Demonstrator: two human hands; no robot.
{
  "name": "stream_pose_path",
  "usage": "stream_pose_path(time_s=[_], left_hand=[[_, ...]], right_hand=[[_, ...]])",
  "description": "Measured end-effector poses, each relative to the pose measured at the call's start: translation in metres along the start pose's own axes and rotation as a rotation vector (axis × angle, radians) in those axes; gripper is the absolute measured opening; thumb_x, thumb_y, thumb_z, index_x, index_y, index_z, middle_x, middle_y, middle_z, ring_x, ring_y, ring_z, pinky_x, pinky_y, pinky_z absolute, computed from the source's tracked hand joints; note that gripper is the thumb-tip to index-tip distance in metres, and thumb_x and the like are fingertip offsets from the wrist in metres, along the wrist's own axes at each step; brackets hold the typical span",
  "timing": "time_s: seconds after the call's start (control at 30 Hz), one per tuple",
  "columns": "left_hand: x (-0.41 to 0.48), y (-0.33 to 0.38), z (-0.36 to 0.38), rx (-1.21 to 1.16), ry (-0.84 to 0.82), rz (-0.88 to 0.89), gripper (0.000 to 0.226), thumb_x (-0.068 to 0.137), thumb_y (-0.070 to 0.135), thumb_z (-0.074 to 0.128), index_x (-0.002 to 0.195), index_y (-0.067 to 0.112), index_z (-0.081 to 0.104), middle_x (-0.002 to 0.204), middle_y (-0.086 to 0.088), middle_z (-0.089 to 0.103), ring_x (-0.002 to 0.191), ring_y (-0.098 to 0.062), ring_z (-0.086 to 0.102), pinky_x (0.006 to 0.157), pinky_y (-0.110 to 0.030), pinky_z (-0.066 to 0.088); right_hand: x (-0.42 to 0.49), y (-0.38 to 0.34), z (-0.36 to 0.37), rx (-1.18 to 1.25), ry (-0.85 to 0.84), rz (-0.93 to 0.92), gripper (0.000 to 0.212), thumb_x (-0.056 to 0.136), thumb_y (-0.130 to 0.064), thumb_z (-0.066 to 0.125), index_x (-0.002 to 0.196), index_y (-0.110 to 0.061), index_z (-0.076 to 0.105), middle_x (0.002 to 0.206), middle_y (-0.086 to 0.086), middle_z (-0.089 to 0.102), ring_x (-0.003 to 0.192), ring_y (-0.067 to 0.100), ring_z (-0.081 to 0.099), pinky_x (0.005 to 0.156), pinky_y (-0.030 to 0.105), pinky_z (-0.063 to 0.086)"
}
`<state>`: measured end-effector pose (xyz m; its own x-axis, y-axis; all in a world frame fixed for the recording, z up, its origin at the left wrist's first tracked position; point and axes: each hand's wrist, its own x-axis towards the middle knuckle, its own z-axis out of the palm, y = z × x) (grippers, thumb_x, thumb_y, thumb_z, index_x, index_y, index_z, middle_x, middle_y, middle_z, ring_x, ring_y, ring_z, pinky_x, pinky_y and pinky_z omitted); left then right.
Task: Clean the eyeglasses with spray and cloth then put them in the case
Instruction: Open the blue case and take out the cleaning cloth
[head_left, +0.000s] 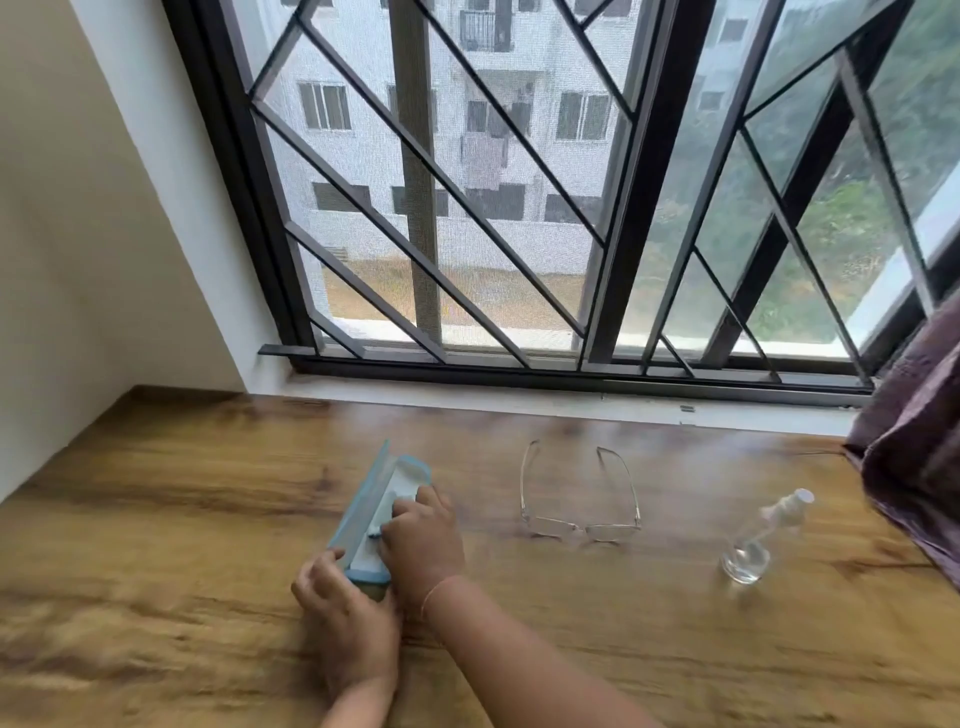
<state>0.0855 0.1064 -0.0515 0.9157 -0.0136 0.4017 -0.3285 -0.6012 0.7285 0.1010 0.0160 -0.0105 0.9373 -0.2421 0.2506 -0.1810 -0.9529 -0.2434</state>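
Note:
A light blue glasses case (371, 499) lies open on the wooden table, lid raised to the left. My left hand (343, 608) grips the case's near end. My right hand (423, 540) reaches into the case, fingers on a pale cloth (402, 506) inside it; whether the fingers pinch it is unclear. Thin-rimmed eyeglasses (579, 519) rest on the table to the right, arms unfolded and pointing toward the window. Farther right stands a small clear spray bottle (763, 535) with a white cap, leaning right in this wide view.
The wooden table (182, 519) runs up to a white sill under a barred window (519, 234). A dark purple curtain (919, 441) hangs over the table's right end. A cream wall borders the left.

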Motion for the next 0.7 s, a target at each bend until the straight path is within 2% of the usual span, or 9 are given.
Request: stream_pose_path(time_s=[0.07, 0.13, 0.2, 0.3, 0.37, 0.5, 0.6, 0.7], left_hand=[[0.000, 0.000, 0.000, -0.006, 0.007, 0.002, 0.077, 0.043, 0.001, 0.089, 0.104, 0.000, 0.043, 0.107, -0.032, 0.043, 0.087, -0.048, 0.053, 0.069, -0.052, 0.051], [0.001, 0.002, 0.000, -0.002, 0.017, 0.010, 0.076, 0.043, 0.002, 0.089, 0.103, 0.001, 0.043, 0.106, -0.031, 0.044, 0.088, -0.047, 0.052, 0.069, -0.052, 0.051], [0.001, 0.003, 0.000, -0.008, 0.028, 0.014, 0.075, 0.042, 0.000, 0.089, 0.103, -0.001, 0.044, 0.106, -0.031, 0.044, 0.092, -0.044, 0.049, 0.072, -0.052, 0.049], [0.002, 0.003, 0.000, -0.011, 0.032, 0.026, 0.073, 0.042, -0.004, 0.087, 0.102, -0.007, 0.046, 0.105, -0.033, 0.045, 0.095, -0.041, 0.045, 0.076, -0.052, 0.048], [0.002, 0.003, 0.000, -0.002, 0.026, 0.031, 0.072, 0.042, -0.005, 0.086, 0.101, -0.007, 0.046, 0.105, -0.033, 0.045, 0.093, -0.044, 0.047, 0.074, -0.052, 0.048], [-0.001, 0.006, -0.001, 0.032, 0.046, 0.057, 0.068, 0.042, -0.006, 0.086, 0.097, -0.005, 0.047, 0.101, -0.034, 0.045, 0.086, -0.047, 0.050, 0.068, -0.053, 0.049], [-0.002, 0.005, -0.002, 0.051, 0.054, 0.070, 0.068, 0.041, -0.006, 0.086, 0.095, -0.002, 0.045, 0.101, -0.032, 0.046, 0.084, -0.047, 0.051, 0.066, -0.053, 0.049], [-0.002, 0.004, -0.001, 0.058, 0.051, 0.060, 0.064, 0.040, -0.005, 0.087, 0.090, -0.002, 0.047, 0.100, -0.031, 0.047, 0.084, -0.047, 0.053, 0.066, -0.054, 0.048]], right_hand=[[0.003, 0.006, -0.008, 0.180, 0.024, 0.055, 0.017, 0.066, -0.033, 0.064, 0.069, -0.020, 0.075, 0.064, -0.005, 0.061, 0.072, 0.021, 0.054, 0.065, 0.027, 0.047], [0.008, 0.012, -0.021, 0.413, 0.018, 0.203, 0.023, 0.075, -0.031, 0.059, 0.079, -0.016, 0.075, 0.074, 0.002, 0.065, 0.078, 0.025, 0.055, 0.070, 0.031, 0.043], [0.008, 0.019, -0.036, 0.651, 0.076, 0.341, 0.019, 0.074, -0.030, 0.063, 0.074, -0.016, 0.075, 0.066, 0.002, 0.065, 0.070, 0.021, 0.057, 0.066, 0.029, 0.037], [0.002, 0.029, -0.069, 1.081, 0.134, 0.517, 0.008, 0.072, -0.013, 0.072, 0.065, -0.013, 0.075, 0.053, -0.005, 0.062, 0.057, 0.008, 0.055, 0.058, 0.025, 0.041], [-0.005, 0.040, -0.089, 1.257, 0.116, 0.576, 0.015, 0.071, -0.002, 0.073, 0.062, -0.014, 0.073, 0.050, -0.010, 0.061, 0.054, 0.002, 0.055, 0.056, 0.018, 0.044], [-0.022, 0.065, -0.119, 1.341, 0.134, 0.635, 0.004, 0.074, 0.002, 0.069, 0.072, -0.002, 0.069, 0.043, -0.012, 0.053, 0.041, -0.004, 0.046, 0.044, 0.009, 0.035], [-0.035, 0.083, -0.130, 1.343, 0.154, 0.686, 0.011, 0.074, 0.002, 0.068, 0.065, -0.004, 0.066, 0.041, -0.011, 0.049, 0.038, -0.003, 0.041, 0.041, 0.010, 0.031], [-0.048, 0.098, -0.133, 1.291, 0.166, 0.753, 0.010, 0.072, -0.001, 0.070, 0.064, -0.006, 0.068, 0.049, -0.005, 0.050, 0.041, 0.000, 0.041, 0.046, 0.016, 0.032]])
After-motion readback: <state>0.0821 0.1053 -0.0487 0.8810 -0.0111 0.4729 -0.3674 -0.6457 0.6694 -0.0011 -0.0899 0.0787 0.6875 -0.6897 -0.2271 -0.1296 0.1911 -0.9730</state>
